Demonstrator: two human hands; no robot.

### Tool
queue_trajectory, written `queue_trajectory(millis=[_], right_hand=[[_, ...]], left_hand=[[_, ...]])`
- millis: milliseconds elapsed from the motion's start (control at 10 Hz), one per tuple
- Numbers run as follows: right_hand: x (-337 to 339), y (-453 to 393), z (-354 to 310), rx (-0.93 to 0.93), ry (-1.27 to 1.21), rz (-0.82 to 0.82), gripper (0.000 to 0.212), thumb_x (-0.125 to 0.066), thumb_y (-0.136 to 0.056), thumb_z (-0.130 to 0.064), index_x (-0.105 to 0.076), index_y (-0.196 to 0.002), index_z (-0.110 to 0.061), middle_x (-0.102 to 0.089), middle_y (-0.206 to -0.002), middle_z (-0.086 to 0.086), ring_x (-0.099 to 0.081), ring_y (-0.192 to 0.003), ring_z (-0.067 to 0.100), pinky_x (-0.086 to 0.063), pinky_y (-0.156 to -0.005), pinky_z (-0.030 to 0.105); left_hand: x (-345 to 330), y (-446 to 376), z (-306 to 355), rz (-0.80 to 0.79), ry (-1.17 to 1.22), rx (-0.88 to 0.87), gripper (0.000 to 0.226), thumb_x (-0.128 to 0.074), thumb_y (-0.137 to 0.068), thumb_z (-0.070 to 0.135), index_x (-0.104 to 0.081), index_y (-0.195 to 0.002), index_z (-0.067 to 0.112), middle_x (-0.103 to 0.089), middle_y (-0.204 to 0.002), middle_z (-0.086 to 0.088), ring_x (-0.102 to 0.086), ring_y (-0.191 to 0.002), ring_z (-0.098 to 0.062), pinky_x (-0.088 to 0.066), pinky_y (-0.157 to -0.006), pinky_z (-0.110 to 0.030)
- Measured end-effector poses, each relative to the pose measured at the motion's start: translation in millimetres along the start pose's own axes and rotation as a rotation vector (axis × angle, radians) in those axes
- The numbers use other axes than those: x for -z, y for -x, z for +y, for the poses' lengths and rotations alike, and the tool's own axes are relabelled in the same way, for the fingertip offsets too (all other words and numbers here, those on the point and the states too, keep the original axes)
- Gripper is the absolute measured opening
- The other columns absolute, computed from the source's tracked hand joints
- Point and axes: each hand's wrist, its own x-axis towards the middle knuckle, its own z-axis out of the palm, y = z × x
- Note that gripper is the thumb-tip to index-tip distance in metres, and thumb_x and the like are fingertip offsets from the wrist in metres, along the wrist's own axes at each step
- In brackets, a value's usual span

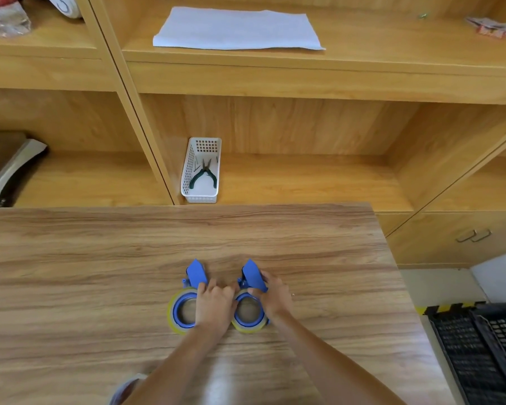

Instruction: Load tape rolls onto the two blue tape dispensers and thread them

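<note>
2 blue tape dispensers lie side by side on the wooden table (100, 258), each loaded with a yellowish tape roll. The left dispenser (195, 273) is gripped by the left hand (215, 305), fingers curled over its head; its roll (176, 312) is partly covered by that hand. The right dispenser (253, 274) is grasped by the right hand (275, 296), beside its roll (247, 320). Behind the table, a white basket (187, 171) holding pliers (203, 175) sits on the shelf; a white sheet (237, 29) lies above.

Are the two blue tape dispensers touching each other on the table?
Cannot tell. In the head view the left hand covers the space between the left dispenser and the right dispenser.
</note>
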Motion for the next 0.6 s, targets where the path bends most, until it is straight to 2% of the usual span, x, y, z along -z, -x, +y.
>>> queue_trajectory(millis=[100, 300, 400, 600], right_hand=[[0.5, -3.9, 1.3, -0.005, -0.006, -0.023, 0.05, -0.076, -0.081, -0.032, -0.062, -0.129, -0.03, -0.067, -0.121, -0.013, -0.064, -0.113, 0.013, -0.052, -0.091, 0.03], [1.5, -21.3, 6.2, -0.01, 0.004, -0.1, 0.035, -0.067, -0.089, -0.035, -0.068, -0.121, -0.021, -0.07, -0.118, -0.001, -0.067, -0.108, 0.017, -0.053, -0.095, 0.039], [12.0, -16.6, -4.1, -0.008, 0.037, -0.127, 0.035, -0.062, -0.095, -0.03, -0.064, -0.125, -0.013, -0.067, -0.125, 0.002, -0.063, -0.116, 0.019, -0.049, -0.099, 0.035], [24.2, -3.9, -17.1, 0.008, 0.169, -0.174, 0.036, -0.055, -0.098, -0.03, -0.058, -0.129, -0.014, -0.064, -0.13, 0.003, -0.058, -0.122, 0.02, -0.043, -0.097, 0.028]], left_hand=[[2.1, 6.8, 0.7, 0.004, -0.004, 0.015, 0.039, -0.047, -0.098, 0.035, -0.05, -0.137, 0.035, -0.067, -0.118, 0.0, -0.046, -0.126, -0.021, -0.031, -0.102, -0.036], [10.3, 26.6, -0.6, -0.039, 0.04, 0.019, 0.047, -0.04, -0.099, 0.038, -0.037, -0.147, 0.037, -0.057, -0.136, -0.003, -0.034, -0.139, -0.022, -0.025, -0.113, -0.041], [19.3, 36.9, -7.7, -0.012, 0.08, 0.023, 0.047, -0.041, -0.098, 0.036, -0.039, -0.146, 0.036, -0.055, -0.141, -0.001, -0.031, -0.142, -0.021, -0.023, -0.115, -0.041], [36.6, 48.9, -28.6, 0.059, 0.147, 0.008, 0.039, -0.042, -0.097, 0.034, -0.052, -0.135, 0.033, -0.062, -0.131, 0.0, -0.039, -0.137, -0.02, -0.028, -0.113, -0.035]])
